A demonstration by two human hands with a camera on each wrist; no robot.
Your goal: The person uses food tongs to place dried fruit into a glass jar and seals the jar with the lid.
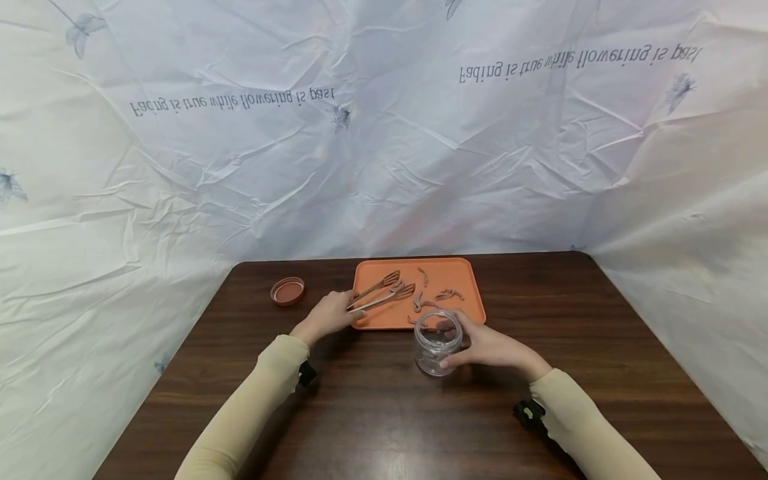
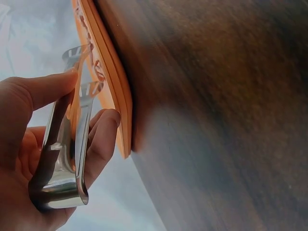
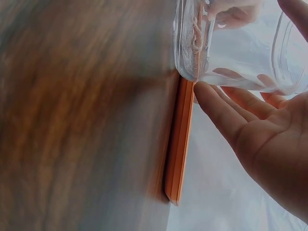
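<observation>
My left hand holds a pair of metal tongs, its slotted ends over the orange tray. Between the thumb and fingers, the tongs' two arms stand apart. A brownish strip shows near the slotted ends; whether they touch it I cannot tell. Several more thin, twisted brownish strips lie scattered on the tray. With thumb and fingers around its side, my right hand grips a clear jar at the tray's front edge. The jar is lidless, its mouth facing up.
A reddish-brown round lid lies on the dark wooden table, left of the tray. White printed sheeting hangs behind the table and along both sides.
</observation>
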